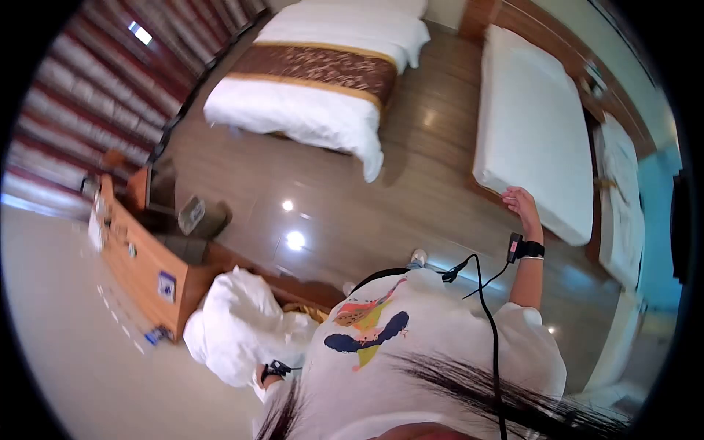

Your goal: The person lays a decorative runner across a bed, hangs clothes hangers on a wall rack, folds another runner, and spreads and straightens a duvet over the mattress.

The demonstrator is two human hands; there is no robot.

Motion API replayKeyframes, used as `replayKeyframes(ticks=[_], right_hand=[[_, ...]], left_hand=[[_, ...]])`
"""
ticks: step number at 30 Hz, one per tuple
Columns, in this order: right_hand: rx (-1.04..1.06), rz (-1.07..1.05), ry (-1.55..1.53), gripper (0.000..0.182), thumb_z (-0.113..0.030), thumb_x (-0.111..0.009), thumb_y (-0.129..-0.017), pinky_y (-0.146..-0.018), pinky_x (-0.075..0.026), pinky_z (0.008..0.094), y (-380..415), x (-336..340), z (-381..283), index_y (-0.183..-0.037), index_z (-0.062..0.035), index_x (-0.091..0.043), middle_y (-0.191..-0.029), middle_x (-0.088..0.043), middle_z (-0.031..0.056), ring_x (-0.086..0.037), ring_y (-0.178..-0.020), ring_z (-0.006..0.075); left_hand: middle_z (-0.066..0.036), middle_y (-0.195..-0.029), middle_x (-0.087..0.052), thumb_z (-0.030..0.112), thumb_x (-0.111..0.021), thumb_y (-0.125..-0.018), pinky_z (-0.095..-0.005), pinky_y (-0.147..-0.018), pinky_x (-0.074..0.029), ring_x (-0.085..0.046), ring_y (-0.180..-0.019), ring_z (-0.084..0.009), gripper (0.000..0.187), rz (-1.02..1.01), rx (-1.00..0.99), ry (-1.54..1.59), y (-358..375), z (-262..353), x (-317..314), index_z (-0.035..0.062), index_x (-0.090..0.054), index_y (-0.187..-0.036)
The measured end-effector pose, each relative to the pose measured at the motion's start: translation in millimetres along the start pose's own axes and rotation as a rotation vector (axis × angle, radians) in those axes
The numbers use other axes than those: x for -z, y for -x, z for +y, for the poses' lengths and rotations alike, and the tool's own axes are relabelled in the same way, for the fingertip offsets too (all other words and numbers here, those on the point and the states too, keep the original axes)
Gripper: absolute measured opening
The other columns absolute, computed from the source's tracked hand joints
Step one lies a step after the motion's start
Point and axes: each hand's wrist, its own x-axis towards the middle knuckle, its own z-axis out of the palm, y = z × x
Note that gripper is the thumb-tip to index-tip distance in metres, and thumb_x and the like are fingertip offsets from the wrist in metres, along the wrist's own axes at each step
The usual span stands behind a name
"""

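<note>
The left hand (263, 375) is reaching to the near side of a bundle of white bedding (238, 323), and its fingers are mostly hiding from view, so whether they are gripping the cloth or only touching it I cannot tell. The bundle is lying in a loose heap on the person's left, beside the end of the wooden desk (139, 257) and close to the white shirt (440, 323). Some brown and gold cloth (302, 311) is showing just beside it.

The right hand (521, 204) is hanging out to the side over the floor (330, 191), near the corner of a bed with a plain white cover (535, 132) — its fingers are bending loosely, standing a little apart and holding nothing. A black band (529, 250) is circling that wrist, and a black cable (490, 323) is running down over the shirt.

Farther off, a made bed (293, 103) is carrying a brown runner (315, 67), and a bin (205, 218) is standing near the desk.
</note>
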Motion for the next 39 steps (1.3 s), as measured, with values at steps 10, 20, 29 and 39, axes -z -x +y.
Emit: replayKeyframes(ticks=[10, 20, 29, 39], right_hand=[[0.008, 0.358, -0.246, 0.024, -0.023, -0.042, -0.078, -0.061, -0.038, 0.0205, -27.2, 204.5, 126.3, -0.092, -0.0066, -0.05, -0.084, -0.057, 0.0045, -0.052, -0.072, 0.0108], [-0.085, 0.718, -0.448, 0.022, -0.027, -0.045, -0.076, -0.061, -0.037, 0.0224, 34.1, 242.5, 190.5, -0.088, -0.0098, -0.051, -0.081, -0.057, 0.0037, -0.053, -0.071, 0.0119], [-0.293, 0.866, -0.491, 0.022, -0.027, -0.043, -0.077, -0.062, -0.037, 0.0234, 23.7, 221.0, 206.0, -0.086, -0.0089, -0.051, -0.081, -0.057, 0.0039, -0.054, -0.071, 0.0119], [-0.443, 0.884, -0.548, 0.019, -0.024, -0.042, -0.077, -0.058, -0.037, 0.0224, 8.5, 271.9, 229.4, -0.082, -0.0084, -0.051, -0.076, -0.057, 0.0027, -0.054, -0.068, 0.0115]], left_hand=[[-0.012, -0.098, -0.049, 0.024, -0.046, -0.074, -0.0373, -0.066, -0.038, -0.049, -0.085, -0.0243, 0.036, -0.31, 0.031, 0.255, 105.7, 150.9, -111.8, 0.0092, -0.041, -0.106], [-0.01, -0.096, -0.05, 0.023, -0.044, -0.076, -0.0348, -0.063, -0.038, -0.05, -0.083, -0.0218, 0.032, -0.999, 0.14, 0.476, 168.9, 338.2, -261.3, 0.0092, -0.042, -0.105], [-0.006, -0.08, -0.055, 0.02, -0.046, -0.076, -0.0256, -0.057, -0.039, -0.052, -0.072, -0.0148, 0.023, -1.663, -0.698, 0.079, 357.2, 623.9, -347.5, 0.0045, -0.047, -0.093], [-0.004, -0.072, -0.054, 0.016, -0.047, -0.075, -0.0215, -0.049, -0.038, -0.05, -0.062, -0.0101, 0.012, -1.939, -1.184, -0.235, 629.4, 735.4, -352.6, 0.006, -0.05, -0.081]])
